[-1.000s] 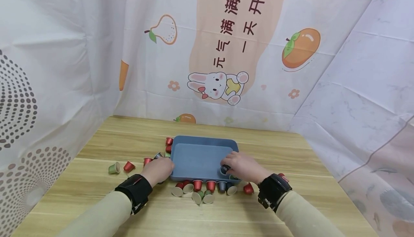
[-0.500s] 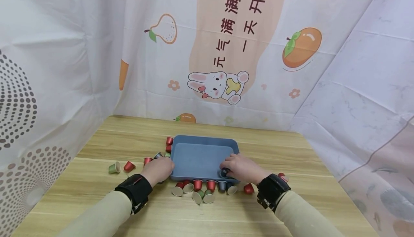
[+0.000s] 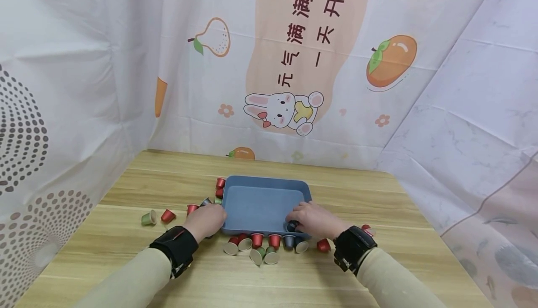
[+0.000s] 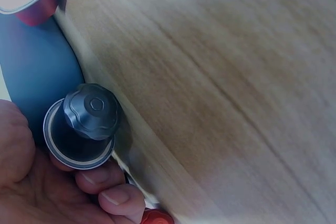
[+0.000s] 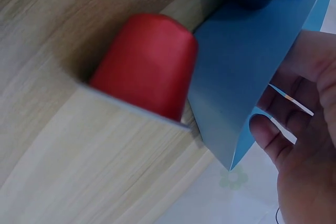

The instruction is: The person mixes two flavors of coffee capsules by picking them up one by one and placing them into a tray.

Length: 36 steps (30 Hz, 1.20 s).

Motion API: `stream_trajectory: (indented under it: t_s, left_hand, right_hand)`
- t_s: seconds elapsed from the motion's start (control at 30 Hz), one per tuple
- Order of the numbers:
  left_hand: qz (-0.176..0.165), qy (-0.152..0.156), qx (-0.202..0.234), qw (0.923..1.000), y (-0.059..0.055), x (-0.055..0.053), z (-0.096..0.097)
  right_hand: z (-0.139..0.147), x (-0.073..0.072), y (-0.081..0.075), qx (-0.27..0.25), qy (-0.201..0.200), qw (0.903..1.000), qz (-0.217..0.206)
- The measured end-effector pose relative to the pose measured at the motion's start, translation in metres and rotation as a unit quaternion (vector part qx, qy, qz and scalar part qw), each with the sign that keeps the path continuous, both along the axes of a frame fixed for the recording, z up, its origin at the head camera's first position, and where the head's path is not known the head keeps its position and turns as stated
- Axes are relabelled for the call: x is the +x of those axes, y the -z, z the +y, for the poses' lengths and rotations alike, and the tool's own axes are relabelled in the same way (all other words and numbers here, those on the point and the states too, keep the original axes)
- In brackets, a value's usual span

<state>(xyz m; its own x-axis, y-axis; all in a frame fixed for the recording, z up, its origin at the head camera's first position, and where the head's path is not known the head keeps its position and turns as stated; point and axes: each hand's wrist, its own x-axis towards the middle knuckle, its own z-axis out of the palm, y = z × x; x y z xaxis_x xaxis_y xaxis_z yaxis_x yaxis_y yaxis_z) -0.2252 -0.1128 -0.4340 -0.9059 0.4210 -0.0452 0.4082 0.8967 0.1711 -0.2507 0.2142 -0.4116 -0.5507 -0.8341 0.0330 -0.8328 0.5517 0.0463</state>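
A shallow blue tray (image 3: 258, 231) stands on the wooden table. Inside its near right corner, my right hand (image 3: 317, 219) has its fingers at a dark coffee capsule (image 3: 292, 227) and seems to pinch it; in the right wrist view the tray wall hides that capsule. My left hand (image 3: 207, 220) is at the tray's left edge, fingers curled. Close against those fingers, the left wrist view shows a dark grey capsule (image 4: 92, 111) beside the tray wall; whether the hand grips it or the tray edge, I cannot tell.
Several red, green and dark capsules lie along the tray's front, among them a red capsule (image 3: 274, 241). A green capsule (image 3: 149, 218) and another red capsule (image 3: 167, 216) lie further left. Another red one (image 3: 323, 245) sits near the right wrist. A printed curtain (image 3: 336, 126) hangs behind the table.
My right hand has shifted slightly down and toward me with the dark capsule, now lower in the tray's corner. The green capsule there is now covered. My left hand stays in place.
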Motion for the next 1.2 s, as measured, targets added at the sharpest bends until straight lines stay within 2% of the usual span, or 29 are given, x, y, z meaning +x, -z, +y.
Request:
stream_trajectory:
  t_s: [0.23, 0.4, 0.7, 0.97, 1.07, 1.2]
  left_hand:
    - [0.038, 0.032, -0.027, 0.9984, 0.002, -0.002, -0.001]
    - [0.051, 0.043, -0.041, 0.9969, 0.003, -0.002, -0.001]
    - [0.046, 0.043, -0.038, 0.9973, 0.002, -0.002, -0.001]
    - [0.023, 0.025, -0.037, 0.9987, 0.003, -0.003, 0.001]
    - [0.016, 0.018, -0.028, 0.9993, 0.003, -0.003, 0.001]
    - [0.022, 0.020, -0.032, 0.9990, 0.002, -0.002, 0.000]
  right_hand:
    - [0.001, -0.001, -0.001, 0.000, 0.004, 0.9999, -0.010]
    - [0.006, -0.002, -0.003, -0.007, -0.001, 0.9999, -0.015]
    - [0.019, 0.002, -0.016, -0.041, 0.011, 0.9988, -0.027]
    - [0.041, 0.004, -0.022, -0.069, 0.021, 0.9974, -0.008]
    - [0.052, 0.005, -0.023, -0.076, 0.039, 0.9963, -0.011]
    - [0.066, 0.007, -0.025, -0.077, 0.066, 0.9948, -0.013]
